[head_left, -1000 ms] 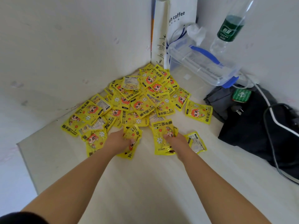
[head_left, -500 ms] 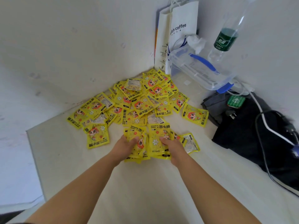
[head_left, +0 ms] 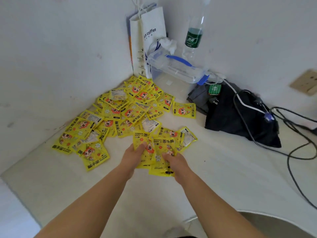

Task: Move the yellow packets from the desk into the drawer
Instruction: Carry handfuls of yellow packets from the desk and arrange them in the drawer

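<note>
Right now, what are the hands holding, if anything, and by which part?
A small bundle of yellow printed hand-warmer packets: the left hand grips its near left edge, the right hand its near right edge.

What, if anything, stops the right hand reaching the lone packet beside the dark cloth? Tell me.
Probably yes: the lone packet lies flat ahead of the right hand, with only loose packets and bare desk between. But that hand grips a bundle of packets, so it is full.
</note>
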